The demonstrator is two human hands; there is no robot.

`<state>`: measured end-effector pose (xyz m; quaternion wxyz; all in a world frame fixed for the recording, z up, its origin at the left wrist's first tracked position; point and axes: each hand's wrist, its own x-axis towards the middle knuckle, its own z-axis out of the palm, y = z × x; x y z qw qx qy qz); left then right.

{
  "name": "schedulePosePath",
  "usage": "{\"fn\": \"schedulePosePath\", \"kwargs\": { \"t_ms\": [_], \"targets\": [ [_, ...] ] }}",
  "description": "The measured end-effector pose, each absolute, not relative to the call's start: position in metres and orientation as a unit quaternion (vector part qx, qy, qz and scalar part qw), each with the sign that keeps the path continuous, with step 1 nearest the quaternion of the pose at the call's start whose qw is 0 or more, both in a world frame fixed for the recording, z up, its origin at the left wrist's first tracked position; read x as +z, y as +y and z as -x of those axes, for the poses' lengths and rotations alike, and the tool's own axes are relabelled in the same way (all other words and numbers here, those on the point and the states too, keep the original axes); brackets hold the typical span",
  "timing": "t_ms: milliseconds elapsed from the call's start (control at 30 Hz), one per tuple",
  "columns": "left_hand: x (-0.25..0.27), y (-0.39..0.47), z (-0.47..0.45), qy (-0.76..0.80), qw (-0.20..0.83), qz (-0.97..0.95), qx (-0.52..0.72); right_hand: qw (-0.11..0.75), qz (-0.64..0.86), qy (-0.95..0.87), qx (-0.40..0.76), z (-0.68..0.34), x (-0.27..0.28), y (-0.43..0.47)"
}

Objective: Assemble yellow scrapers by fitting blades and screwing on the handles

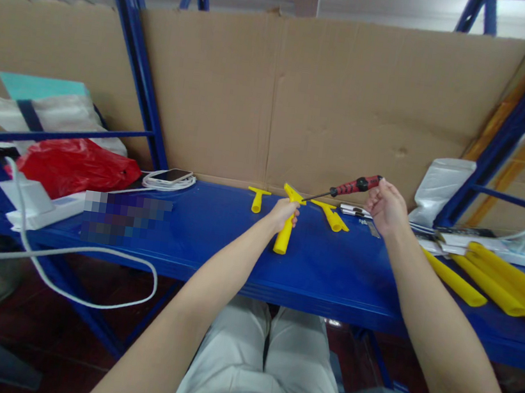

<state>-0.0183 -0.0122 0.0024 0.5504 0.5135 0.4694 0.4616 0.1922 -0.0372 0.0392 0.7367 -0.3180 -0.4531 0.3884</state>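
Note:
My left hand (284, 215) is wrapped round a yellow T-shaped handle (282, 241), whose round lower end points toward me above the blue shelf (218, 236). In my right hand (386, 205), fingertips pinch the back end of a screwdriver (355, 186) with a red and black grip. Its shaft slopes down to the left, and the tip meets the head of the yellow handle beside my left fingers. Whether the tip sits in a screw is too small to tell. Another yellow T-shaped piece (257, 201) stands behind to the left, and more yellow pieces (332, 218) lie to the right.
Several yellow tubes (498, 279) lie at the right. A white plastic bag (442, 191) leans near the blue post. On the left are a phone (172, 175) on a coiled white cable, a red bag (77, 166) and a power strip (57, 211). Cardboard (342, 104) backs the shelf.

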Motion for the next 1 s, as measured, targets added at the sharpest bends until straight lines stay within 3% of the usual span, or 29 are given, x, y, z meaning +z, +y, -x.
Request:
{"fn": "schedulePosePath", "kwargs": {
  "t_ms": [1000],
  "targets": [
    [0.0025, -0.0126, 0.0187, 0.467, 0.55, -0.517, 0.46, 0.733, 0.341, -0.464, 0.362, -0.189, 0.0355, -0.036]
  ]
}}
